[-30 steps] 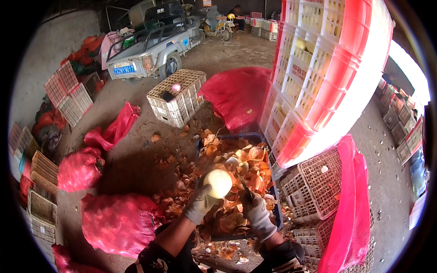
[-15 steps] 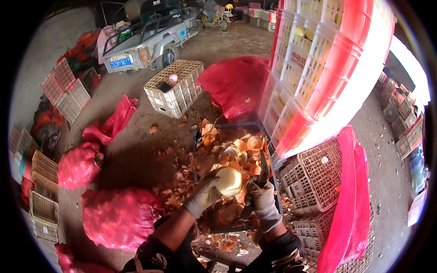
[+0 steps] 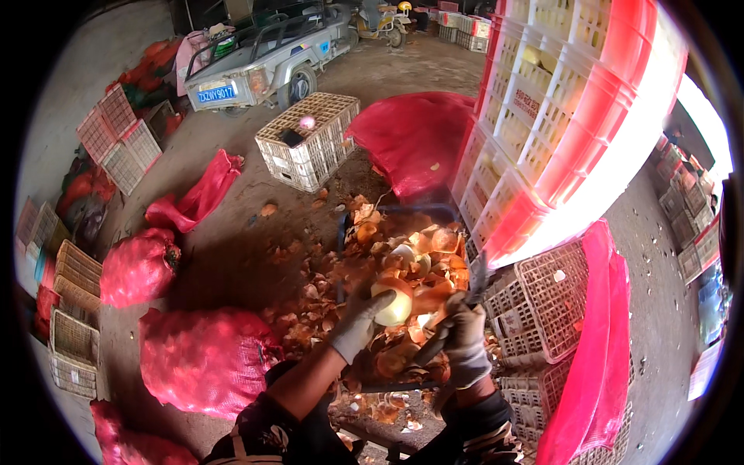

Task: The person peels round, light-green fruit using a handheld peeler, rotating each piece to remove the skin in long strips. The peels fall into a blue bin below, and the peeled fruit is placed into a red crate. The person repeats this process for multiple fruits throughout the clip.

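Note:
My left hand (image 3: 357,326), in a pale work glove, is closed around an onion (image 3: 394,304). The onion's lower side is bare and pale, while orange-brown skin covers its top. My right hand (image 3: 466,339), also gloved, grips a knife (image 3: 478,280) just to the right of the onion. Its dark blade points up and away, apart from the onion, and the handle end shows below my fist. Beneath both hands lies a dark-rimmed bin (image 3: 342,232) heaped with loose onion skins (image 3: 422,298) and several onions.
Tall red and white crates (image 3: 535,101) rise at the far right. Filled red mesh sacks (image 3: 209,360) lie at left. Beyond the bin are a slatted crate (image 3: 306,143) and a red sack (image 3: 411,139). More crates (image 3: 546,302) stand right, with red mesh (image 3: 597,333) draped over them.
The onion in my left hand now shows brown skin on top, where a bare pale face showed before. The knife has tilted right, and my right hand has shifted slightly right, away from the onion.

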Available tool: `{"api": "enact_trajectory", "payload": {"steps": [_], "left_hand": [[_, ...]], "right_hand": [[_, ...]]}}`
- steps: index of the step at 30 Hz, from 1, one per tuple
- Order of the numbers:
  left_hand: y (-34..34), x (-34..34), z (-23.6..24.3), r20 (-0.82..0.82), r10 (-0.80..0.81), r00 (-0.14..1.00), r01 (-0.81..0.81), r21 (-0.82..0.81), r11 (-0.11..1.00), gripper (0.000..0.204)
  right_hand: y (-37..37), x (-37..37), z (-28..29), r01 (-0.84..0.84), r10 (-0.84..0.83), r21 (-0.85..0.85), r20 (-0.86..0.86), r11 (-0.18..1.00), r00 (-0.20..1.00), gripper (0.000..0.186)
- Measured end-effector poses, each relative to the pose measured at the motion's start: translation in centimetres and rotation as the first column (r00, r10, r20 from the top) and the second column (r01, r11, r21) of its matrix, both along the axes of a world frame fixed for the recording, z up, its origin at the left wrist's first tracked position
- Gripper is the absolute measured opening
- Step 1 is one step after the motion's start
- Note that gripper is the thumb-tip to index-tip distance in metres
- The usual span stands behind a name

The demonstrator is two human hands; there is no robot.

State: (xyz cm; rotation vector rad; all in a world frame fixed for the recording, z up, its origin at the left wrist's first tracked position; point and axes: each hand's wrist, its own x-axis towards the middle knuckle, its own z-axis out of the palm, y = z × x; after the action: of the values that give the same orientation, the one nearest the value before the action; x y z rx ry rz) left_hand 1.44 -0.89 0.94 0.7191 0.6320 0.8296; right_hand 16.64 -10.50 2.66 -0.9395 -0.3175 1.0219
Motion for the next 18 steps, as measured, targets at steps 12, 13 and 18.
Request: {"api": "enact_trajectory", "payload": {"steps": [12,13,18], "left_hand": [[1.4,-2.2,-0.5,-0.381,0.479,0.791,0.23,0.91,0.344,0.091],[1.2,-1.8,0.9,-0.353,0.526,0.774,0.278,0.935,0.218,0.093],[0.4,-1.4,-0.4,-0.439,0.646,0.624,0.61,0.79,-0.052,0.091]], "right_hand": [[-0.1,-1.0,-1.4,0.032,0.215,-0.284,0.788,0.958,0.577,0.03],[0.1,-2.0,-1.2,0.029,0.193,-0.252,0.803,0.967,0.563,0.032],[1.6,-2.9,-2.9,0.077,-0.004,-0.024,0.94,0.997,0.341,0.019]]}}
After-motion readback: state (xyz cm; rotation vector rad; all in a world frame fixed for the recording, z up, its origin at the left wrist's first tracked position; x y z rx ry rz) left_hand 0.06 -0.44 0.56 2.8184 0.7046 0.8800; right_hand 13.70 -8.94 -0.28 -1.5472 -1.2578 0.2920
